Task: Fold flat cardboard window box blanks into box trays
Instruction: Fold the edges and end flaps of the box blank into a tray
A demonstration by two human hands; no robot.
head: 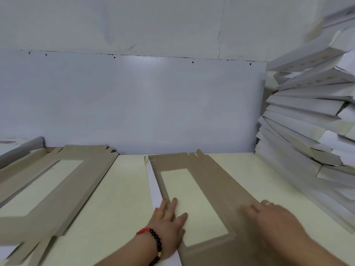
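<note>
Big pale table (123, 189) runs up to a white wall panel (134, 104). On the right there's a leaning heap of folded white trays (311, 131), piled high against the wall. Far left sits a stack of flat brown blanks (57, 191), windows cut out.

The one being worked on is the brown blank (217, 191) lying flat mid-table, long axis running away from the person and angled slightly left at the far end, notched tabs toward the wall. Its left flap shows white along the edge.

Left hand (169, 225), beaded bracelet (155, 244) on the wrist, lies flat with fingers straight across the blank's left border and window. Right hand (272, 215), a bit blurred, rests flat with fingers spread on the blank's right side, ring (267, 203) visible.
</note>
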